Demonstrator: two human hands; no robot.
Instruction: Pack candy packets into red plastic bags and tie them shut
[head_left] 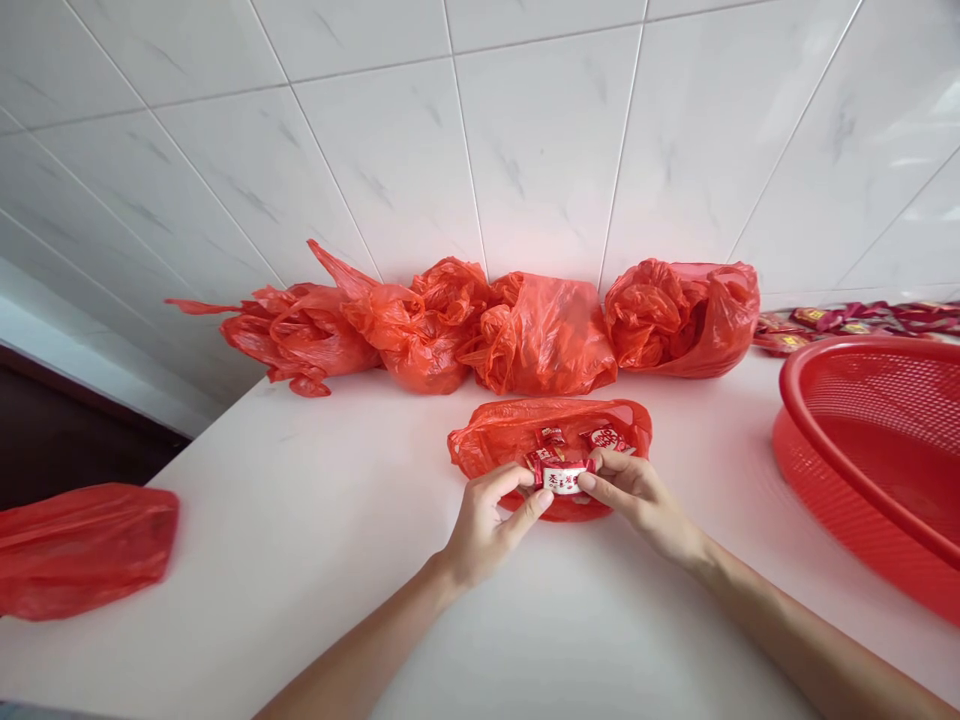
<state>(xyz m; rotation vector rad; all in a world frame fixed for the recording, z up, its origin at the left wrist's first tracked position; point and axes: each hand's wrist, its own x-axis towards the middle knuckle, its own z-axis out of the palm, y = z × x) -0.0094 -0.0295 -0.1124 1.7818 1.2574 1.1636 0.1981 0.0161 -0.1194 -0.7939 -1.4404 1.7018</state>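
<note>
Between my two hands is a small red-and-white wrapped candy [562,478] with printed characters on its label. My left hand [491,520] pinches its left end with thumb and fingers. The right end is gripped by the thumb and fingers of my right hand [641,500]. Just beneath lies an opened red plastic bag [480,440], its mouth spread wide. Inside the bag are several red wrapped pieces, among them a round-labelled packet [604,438] on the right. My fingers cover part of the bag's near side.
Several bunched red plastic bags [555,335] stand in a row against the tiled wall [540,150]. A red mesh basket [802,400] is at the right, with small red packets [784,343] behind it. Another red bag [82,550] lies at the left on the white table [300,540].
</note>
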